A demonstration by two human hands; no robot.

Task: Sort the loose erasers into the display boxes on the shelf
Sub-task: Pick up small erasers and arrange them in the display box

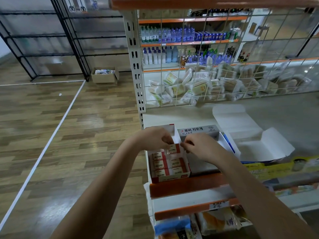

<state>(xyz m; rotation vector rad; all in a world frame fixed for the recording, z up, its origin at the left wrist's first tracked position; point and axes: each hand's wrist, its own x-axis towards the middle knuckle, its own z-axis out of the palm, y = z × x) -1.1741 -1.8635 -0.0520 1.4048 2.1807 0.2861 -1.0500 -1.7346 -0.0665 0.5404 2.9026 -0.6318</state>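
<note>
Left hand (153, 138): fingers curled, pinching one wrapped eraser (173, 149) at the back of the red display box (170, 177).
Right hand (200, 146): fingertips pinch the same eraser's other end.
Erasers in red box: six visible, two columns.
Display boxes: two side by side on the shelf (186, 186); the grey box (198, 131) sits right of the red one.

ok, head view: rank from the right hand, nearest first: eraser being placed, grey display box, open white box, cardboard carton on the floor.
1. Eraser: at the fingertips of the right hand, over the red display box.
2. Grey display box: directly under and behind the hand.
3. Open white box: further right on the shelf.
4. Cardboard carton: far left, on the floor.
</note>
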